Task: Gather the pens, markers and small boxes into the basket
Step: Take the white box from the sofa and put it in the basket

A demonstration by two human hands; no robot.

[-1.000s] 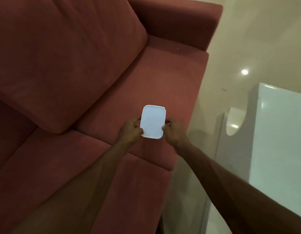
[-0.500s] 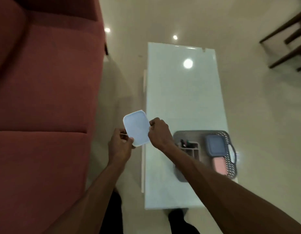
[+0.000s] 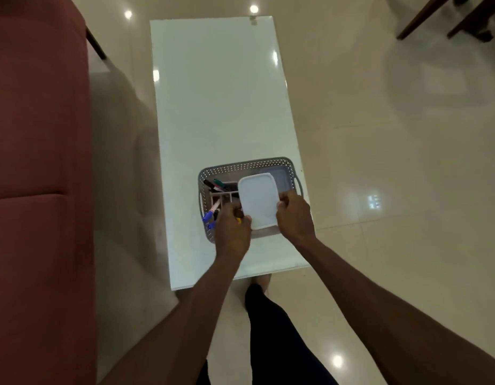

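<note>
A small white box with rounded corners hangs flat over the grey perforated basket. My left hand pinches its near left corner and my right hand grips its right edge. Several pens and markers lie in a white divider in the basket's left half. A bluish box shows partly under the white one at the basket's right. The basket's near right part is hidden by my hands.
The basket stands on a long white glossy table near its front end. A red sofa runs along the left. Dark wooden chair legs stand at the top right on the shiny tiled floor. My dark trouser leg is below the table.
I have turned from the sofa to the table, carrying the white box in both hands. It has moved from beside the table's left edge to above the basket.
</note>
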